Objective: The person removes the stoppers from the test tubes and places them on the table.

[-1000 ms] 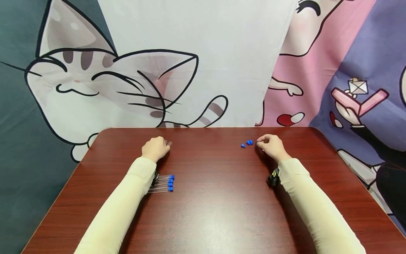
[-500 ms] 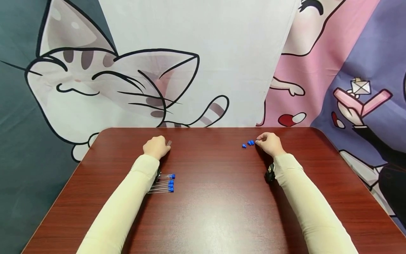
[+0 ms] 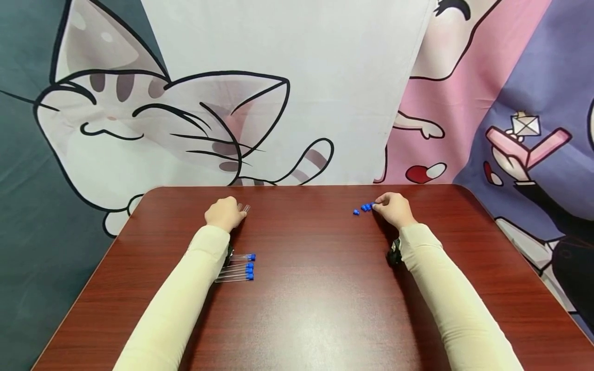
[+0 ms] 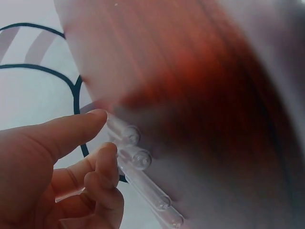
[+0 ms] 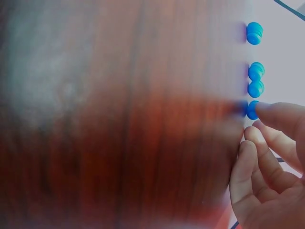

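Note:
My left hand [image 3: 224, 213] is at the far left of the table, beside uncapped clear tubes [image 3: 247, 208]. In the left wrist view its thumb and index finger are apart. Several tubes [image 4: 150, 188] with rounded ends lie just past the fingertips, and the thumb tip seems to touch one. My right hand [image 3: 392, 208] reaches to small blue caps [image 3: 364, 207] at the far right. In the right wrist view one fingertip touches the nearest blue cap [image 5: 251, 110] and partly covers it. The neighbouring fingertips sit just below that cap, apart from it.
Several clear tubes with blue caps [image 3: 248, 270] lie side by side near the left forearm, partly hidden by it. All this is on a reddish-brown wooden table [image 3: 306, 288]. A cloth with cartoon figures [image 3: 325, 93] hangs behind the far edge.
Another blue cap shows beside the right fingertips, and more of the clear tubes shows beside the left hand. Both hands have shifted only slightly.

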Demonstrator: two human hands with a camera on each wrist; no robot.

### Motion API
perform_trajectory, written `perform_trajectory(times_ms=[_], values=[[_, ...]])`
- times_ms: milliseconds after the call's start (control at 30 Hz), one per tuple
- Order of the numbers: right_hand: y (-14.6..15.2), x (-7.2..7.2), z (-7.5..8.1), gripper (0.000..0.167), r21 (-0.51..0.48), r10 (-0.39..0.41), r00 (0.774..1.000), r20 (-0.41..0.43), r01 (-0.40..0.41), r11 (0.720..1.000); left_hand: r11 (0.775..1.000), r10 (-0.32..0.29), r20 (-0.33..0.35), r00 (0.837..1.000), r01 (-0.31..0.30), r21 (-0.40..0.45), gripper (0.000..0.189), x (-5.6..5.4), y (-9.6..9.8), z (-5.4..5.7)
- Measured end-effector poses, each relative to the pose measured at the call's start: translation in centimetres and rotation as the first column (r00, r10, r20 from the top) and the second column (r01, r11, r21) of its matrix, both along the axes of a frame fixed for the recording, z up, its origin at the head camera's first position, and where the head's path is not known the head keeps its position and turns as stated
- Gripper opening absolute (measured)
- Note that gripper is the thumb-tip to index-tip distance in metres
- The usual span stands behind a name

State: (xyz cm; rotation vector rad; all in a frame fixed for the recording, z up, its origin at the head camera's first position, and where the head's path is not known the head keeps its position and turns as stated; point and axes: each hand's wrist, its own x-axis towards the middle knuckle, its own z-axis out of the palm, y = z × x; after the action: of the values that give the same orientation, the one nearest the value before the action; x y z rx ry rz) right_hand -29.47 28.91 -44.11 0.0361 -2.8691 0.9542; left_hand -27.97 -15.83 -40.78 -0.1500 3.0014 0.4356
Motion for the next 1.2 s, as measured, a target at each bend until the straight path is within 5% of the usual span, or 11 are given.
perform_trajectory(times_ms=[400, 700, 933, 1200], values=[[0.3, 0.1, 0.3, 0.019, -0.037, -0.023, 0.998, 0.053, 0.025, 0.999, 1.0, 0.001, 0.008, 1.0, -0.002, 0.028, 0.039, 0.1, -0.7, 0.6], [-1.2, 2.3, 1.9, 0.022, -0.108, -0.051, 0.999, 0.008, 0.051, 0.993, 0.991, 0.007, -0.035, 0.999, -0.003, 0.133, 0.031, 0.9, -1.7, 1.8], [-3.1, 4.2, 2.9, 0.024, -0.236, -0.007, 1.0, -0.008, 0.005, 0.972, 0.973, -0.076, -0.148, 0.986, 0.106, 0.204, 0.023, 2.7, -2.2, 3.1], [-6.2, 7.1, 4.4, 0.017, -0.176, 0.04, 0.989, -0.144, -0.066, 0.982, 0.928, -0.213, -0.248, 0.945, 0.275, 0.251, 0.019, 5.5, -1.1, 3.2]])
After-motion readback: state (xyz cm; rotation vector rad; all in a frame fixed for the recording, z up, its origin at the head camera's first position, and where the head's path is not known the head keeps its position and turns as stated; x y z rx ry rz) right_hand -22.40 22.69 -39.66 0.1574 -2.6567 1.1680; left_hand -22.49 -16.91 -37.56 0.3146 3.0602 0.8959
